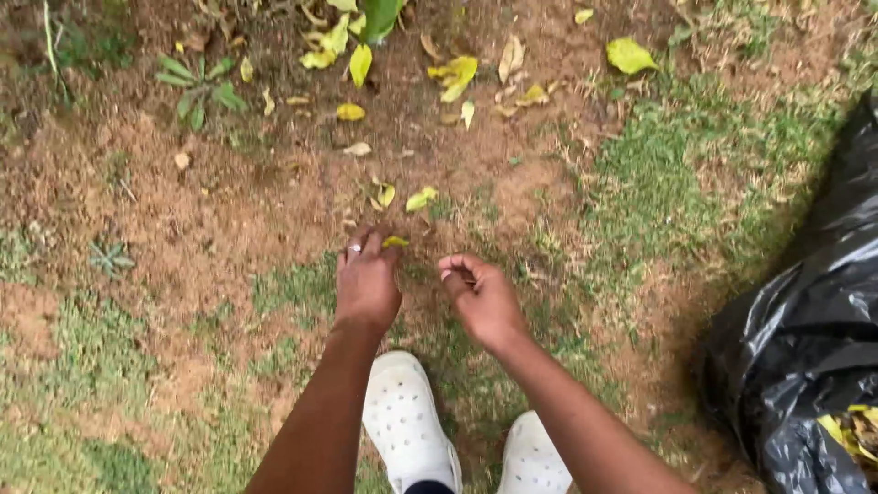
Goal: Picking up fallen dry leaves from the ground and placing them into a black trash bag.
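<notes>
My left hand reaches down to the bare soil with a ring on one finger, its fingertips pinched on a small yellow-green leaf. My right hand hovers just to its right, fingers curled inward, with nothing visible in it. Two more yellow leaves lie on the soil just beyond the left hand. My white perforated shoes stand below the hands.
A black plastic bag sits open at the right, with yellow leaves inside near its lower edge. Many fallen yellow leaves are scattered across the far soil. Patches of grass and a small green plant grow around.
</notes>
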